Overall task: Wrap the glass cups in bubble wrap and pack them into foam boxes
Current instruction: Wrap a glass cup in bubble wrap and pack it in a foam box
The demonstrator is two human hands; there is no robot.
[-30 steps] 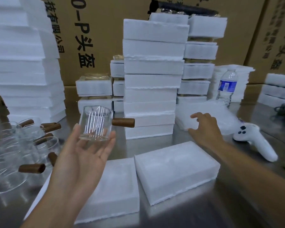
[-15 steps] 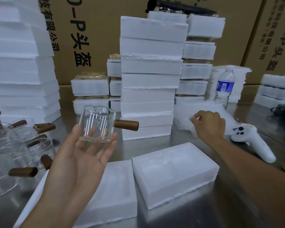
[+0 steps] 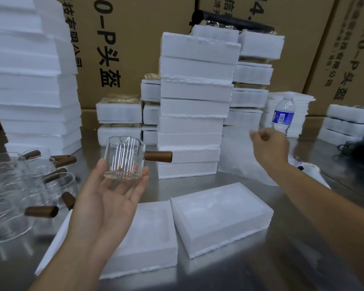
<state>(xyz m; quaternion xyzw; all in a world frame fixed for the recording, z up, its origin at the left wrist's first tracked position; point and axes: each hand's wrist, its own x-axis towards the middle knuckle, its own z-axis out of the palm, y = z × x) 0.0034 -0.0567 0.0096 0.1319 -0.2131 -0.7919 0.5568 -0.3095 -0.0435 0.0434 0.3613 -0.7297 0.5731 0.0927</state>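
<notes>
A clear glass cup [image 3: 124, 158] with a brown wooden side handle stands upright on the fingers of my left hand [image 3: 107, 198], which is palm up over the table. To the right, my right hand [image 3: 269, 148] pinches the top edge of a translucent bubble wrap sheet [image 3: 237, 158], lifted off its pile and hanging down. Two open foam box halves lie side by side on the steel table in front of me, the left foam half [image 3: 147, 234] below my left hand and the right foam half [image 3: 221, 215] beside it. Both show moulded recesses.
Several more glass cups [image 3: 29, 185] with wooden handles crowd the table's left edge. A tall stack of foam boxes [image 3: 193, 106] rises behind the cup, with a bigger foam stack [image 3: 29, 80] at far left. A water bottle [image 3: 283, 115] and a white controller [image 3: 311, 171] sit at right.
My right hand closed on the bubble wrap and raised its edge off the pile. My left hand kept the cup held up, almost still.
</notes>
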